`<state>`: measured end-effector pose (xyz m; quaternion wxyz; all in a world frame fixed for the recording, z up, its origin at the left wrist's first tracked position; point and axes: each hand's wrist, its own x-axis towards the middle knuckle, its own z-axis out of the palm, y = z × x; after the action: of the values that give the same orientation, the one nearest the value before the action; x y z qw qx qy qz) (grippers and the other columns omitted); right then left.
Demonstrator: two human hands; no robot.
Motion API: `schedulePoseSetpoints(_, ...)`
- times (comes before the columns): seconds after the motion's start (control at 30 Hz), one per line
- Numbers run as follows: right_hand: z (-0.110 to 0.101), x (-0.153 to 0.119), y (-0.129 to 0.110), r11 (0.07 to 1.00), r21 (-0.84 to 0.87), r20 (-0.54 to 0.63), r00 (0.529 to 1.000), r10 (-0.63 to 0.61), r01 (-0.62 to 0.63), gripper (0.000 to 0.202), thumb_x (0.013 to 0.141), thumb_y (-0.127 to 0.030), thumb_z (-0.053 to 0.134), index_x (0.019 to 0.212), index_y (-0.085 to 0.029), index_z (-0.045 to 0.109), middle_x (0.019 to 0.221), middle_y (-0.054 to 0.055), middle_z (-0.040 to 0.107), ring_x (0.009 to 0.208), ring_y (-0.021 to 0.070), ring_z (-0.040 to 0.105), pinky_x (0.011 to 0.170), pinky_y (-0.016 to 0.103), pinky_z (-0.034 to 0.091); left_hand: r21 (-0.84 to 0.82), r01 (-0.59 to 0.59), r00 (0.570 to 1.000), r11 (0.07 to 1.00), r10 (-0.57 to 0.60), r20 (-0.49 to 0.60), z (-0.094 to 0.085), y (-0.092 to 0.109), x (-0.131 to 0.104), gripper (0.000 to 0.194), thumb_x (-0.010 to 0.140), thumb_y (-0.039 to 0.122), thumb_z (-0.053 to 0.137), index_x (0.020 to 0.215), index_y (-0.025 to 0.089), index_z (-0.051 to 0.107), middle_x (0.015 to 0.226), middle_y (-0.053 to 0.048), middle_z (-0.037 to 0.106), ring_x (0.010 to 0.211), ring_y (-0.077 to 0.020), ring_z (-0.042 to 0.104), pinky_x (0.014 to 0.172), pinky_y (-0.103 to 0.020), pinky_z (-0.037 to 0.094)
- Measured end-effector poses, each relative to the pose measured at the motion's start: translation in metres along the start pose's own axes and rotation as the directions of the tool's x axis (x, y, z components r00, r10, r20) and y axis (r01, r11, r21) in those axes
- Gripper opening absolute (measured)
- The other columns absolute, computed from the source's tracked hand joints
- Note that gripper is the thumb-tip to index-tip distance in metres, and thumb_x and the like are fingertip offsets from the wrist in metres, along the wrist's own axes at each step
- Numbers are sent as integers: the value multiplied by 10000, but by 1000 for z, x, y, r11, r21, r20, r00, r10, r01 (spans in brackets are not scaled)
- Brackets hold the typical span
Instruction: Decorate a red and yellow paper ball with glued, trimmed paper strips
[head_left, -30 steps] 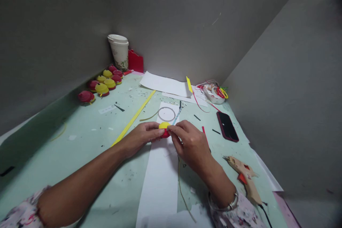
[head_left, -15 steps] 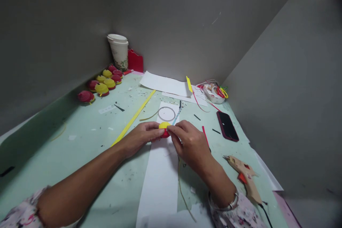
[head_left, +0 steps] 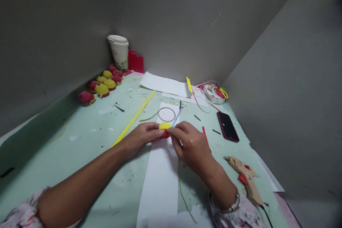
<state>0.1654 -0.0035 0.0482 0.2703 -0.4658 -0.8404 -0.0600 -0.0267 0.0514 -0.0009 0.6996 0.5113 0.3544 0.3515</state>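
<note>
Between my two hands is a small red and yellow domed craft piece (head_left: 165, 126), ribbed yellow on top and red below. My left hand (head_left: 145, 133) grips its left side with the thumb across the red part. The fingers of my right hand (head_left: 188, 140) are pinched against its right side, and their tips partly hide it. Under the piece lies a long white paper strip (head_left: 160, 181). A wire ring (head_left: 167, 114) and a light blue patterned stick (head_left: 176, 117) lie just beyond my fingers.
Several similar red and yellow pieces (head_left: 101, 89) sit at the back left, near a stack of paper cups (head_left: 119, 51). A yellow strip (head_left: 136, 115) runs diagonally left of the paper. At right are a phone (head_left: 227, 126), a glue gun (head_left: 244, 178) and scissors (head_left: 223, 93).
Almost nothing differs. Both hands keep the same hold on the domed piece, and the whole view has shifted very slightly.
</note>
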Motion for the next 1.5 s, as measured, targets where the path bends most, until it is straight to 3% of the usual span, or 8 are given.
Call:
schedulePoseSetpoints(0.23, 1, -1, 1, 1000, -10, 5, 1000, 0, 0, 232, 927, -129, 530, 1044, -200, 718, 881, 64, 657, 806, 187, 607, 656, 275, 451, -47, 13, 1000, 999, -12, 15, -2, -5, 2, 328, 774, 381, 776, 1014, 162, 733, 998, -99, 717, 917, -237, 637, 877, -385, 444)
schedulePoseSetpoints(0.57, -3, 0, 3, 1000, 14, -51, 999, -3, 4, 227, 913, -123, 551, 1064, -191, 707, 904, 77, 678, 831, 192, 622, 711, 280, 481, -43, 19, 1000, 999, -18, 19, -1, -1, 0, 308, 773, 391, 775, 971, 158, 740, 956, -89, 720, 874, -221, 630, 827, -357, 436)
schedulePoseSetpoints(0.9, -2, 1, 0, 1000, -17, 13, 1000, -20, 20, 242, 909, -116, 528, 1031, -203, 719, 889, 67, 657, 798, 190, 604, 638, 272, 447, -39, 11, 1000, 999, -11, 3, -1, -2, 1, 286, 761, 375, 790, 968, 182, 747, 951, -74, 732, 856, -206, 634, 809, -338, 432)
schedulePoseSetpoints(1.17, -5, 1, 3, 1000, -5, -34, 999, -8, 8, 204, 940, -156, 539, 1046, -170, 714, 902, 77, 675, 827, 197, 626, 683, 282, 461, -47, 26, 1000, 999, -26, 10, -3, -3, 0, 324, 760, 382, 790, 998, 166, 748, 978, -97, 732, 882, -226, 639, 835, -361, 441)
schedulePoseSetpoints(1.5, -2, 2, -1, 1000, -11, -5, 1000, -22, 22, 191, 956, -172, 530, 994, -150, 716, 899, 85, 680, 818, 202, 630, 694, 288, 472, -37, 18, 999, 999, -17, 40, -3, -5, 1, 284, 794, 367, 770, 1004, 178, 739, 966, -64, 725, 858, -186, 618, 807, -314, 417)
